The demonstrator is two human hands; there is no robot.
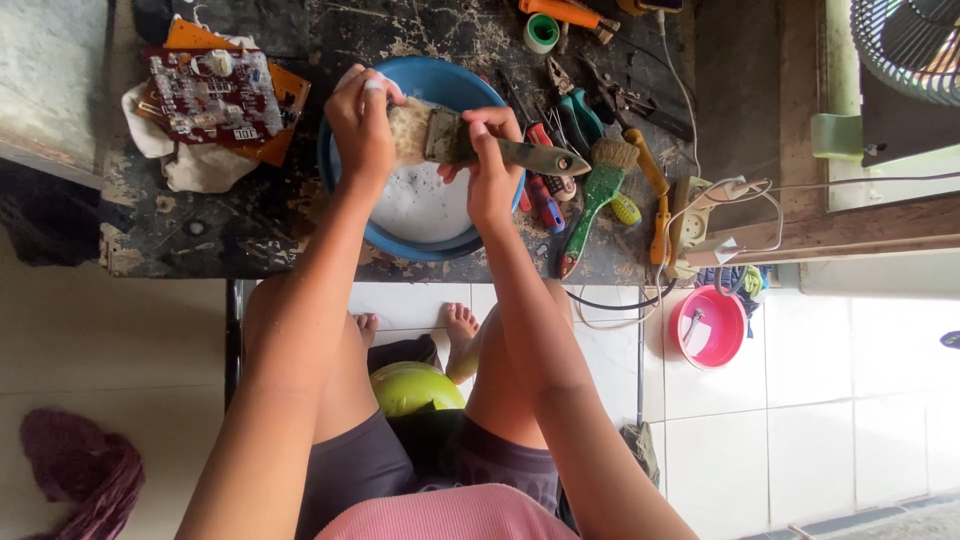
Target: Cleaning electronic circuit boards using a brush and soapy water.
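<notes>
A dark, scuffed worktop (210, 225) with worn, flaking paint runs across the upper part of the view. Below the worktop lies a floor of pale square tiles (830, 400), brightly lit on the side right of the worktop. Right of the worktop stands a wooden window frame (800, 120), daylight falling through it. A fan grille (915, 40) shows above that frame's far corner. A dark purple cloth (80, 470) lies on the floor, below the worktop's left end.

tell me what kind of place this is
Likely a home repair bench: a worn dark worktable strewn with hand tools, a red circuit board on a cloth, and a tiled floor below.
</notes>
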